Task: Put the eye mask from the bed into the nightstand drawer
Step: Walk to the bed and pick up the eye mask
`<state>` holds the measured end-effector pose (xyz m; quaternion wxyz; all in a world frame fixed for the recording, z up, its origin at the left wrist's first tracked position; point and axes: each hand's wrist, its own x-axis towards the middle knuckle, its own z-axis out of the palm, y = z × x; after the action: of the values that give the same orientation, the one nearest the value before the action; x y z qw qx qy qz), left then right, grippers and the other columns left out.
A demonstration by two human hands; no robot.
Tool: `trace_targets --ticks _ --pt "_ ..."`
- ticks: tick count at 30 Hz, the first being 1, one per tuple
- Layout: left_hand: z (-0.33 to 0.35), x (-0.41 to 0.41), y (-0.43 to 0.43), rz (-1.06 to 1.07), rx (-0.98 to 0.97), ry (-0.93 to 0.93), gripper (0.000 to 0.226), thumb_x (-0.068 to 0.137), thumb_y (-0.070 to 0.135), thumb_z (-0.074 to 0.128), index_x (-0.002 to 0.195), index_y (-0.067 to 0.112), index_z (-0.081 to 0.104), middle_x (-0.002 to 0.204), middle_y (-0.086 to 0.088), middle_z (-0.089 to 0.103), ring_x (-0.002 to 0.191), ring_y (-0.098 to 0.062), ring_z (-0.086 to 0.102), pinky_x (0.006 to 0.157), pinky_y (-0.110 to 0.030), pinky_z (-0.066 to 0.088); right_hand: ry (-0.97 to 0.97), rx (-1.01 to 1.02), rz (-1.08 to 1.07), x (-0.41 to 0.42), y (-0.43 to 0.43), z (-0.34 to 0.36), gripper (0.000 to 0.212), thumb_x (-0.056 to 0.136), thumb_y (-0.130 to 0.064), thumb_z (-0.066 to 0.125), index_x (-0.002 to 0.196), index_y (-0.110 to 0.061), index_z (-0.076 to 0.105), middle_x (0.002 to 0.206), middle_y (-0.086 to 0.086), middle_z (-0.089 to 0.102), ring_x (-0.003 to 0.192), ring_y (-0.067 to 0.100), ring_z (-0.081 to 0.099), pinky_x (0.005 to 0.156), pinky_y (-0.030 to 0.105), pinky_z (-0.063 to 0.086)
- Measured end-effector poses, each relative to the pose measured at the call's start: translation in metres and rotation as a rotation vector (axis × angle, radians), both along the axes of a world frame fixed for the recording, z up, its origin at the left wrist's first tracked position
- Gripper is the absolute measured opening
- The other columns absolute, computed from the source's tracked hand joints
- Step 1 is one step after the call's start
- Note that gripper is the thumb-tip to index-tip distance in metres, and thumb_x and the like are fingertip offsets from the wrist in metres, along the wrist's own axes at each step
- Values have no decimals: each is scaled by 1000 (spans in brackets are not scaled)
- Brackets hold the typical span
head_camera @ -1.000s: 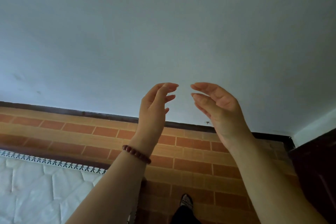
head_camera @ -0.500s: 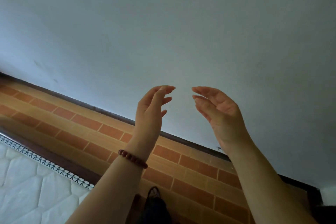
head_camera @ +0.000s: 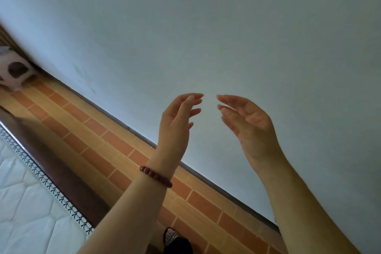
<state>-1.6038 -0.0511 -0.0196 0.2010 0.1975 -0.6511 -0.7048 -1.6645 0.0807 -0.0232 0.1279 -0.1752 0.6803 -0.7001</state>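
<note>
Both hands are raised in front of a plain white wall. My left hand (head_camera: 177,121), with a dark red bead bracelet on its wrist, is open with fingers loosely curved and holds nothing. My right hand (head_camera: 249,123) faces it a short gap away, also open with nothing in it. The white quilted bed (head_camera: 26,202) with its dark patterned edging lies at the lower left. No eye mask and no nightstand are in view.
An orange brick-pattern floor (head_camera: 99,136) runs between the bed and the white wall (head_camera: 206,27), with a dark baseboard along the wall. A pale stool-like object with dark patches (head_camera: 14,68) stands at the far left. My dark shoe (head_camera: 173,237) shows at the bottom.
The view has swung left and tilted, so the floor line now slopes steeply; the dark furniture at the right has left the view and the pale object appeared at left. Both hands kept their raised pose.
</note>
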Motion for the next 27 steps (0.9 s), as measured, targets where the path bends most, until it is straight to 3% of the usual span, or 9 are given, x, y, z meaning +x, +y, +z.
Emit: trace_targets --ticks 14,20,27 --pt "-2 -21 -187 380 -12 7 26 98 35 40 91 36 66 109 10 69 103 -10 65 99 -46 48 -9 -6 417 -69 -216 0 26 71 -44 68 96 -37 70 112 -11 72 111 14 65 102 41 47" --pt "-14 -44 -254 518 -3 4 25 97 37 41 91 35 66 107 11 70 100 -9 66 96 -39 49 -17 -30 568 -101 -300 -6 22 77 -35 69 100 -33 69 113 -8 72 111 15 65 102 41 47" --pt "-10 -74 -338 677 -59 29 24 99 29 40 96 27 64 109 3 68 101 -12 65 85 -24 49 4 -65 770 -142 -412 0 24 71 -41 68 94 -37 71 111 -8 72 109 18 66 98 40 50"
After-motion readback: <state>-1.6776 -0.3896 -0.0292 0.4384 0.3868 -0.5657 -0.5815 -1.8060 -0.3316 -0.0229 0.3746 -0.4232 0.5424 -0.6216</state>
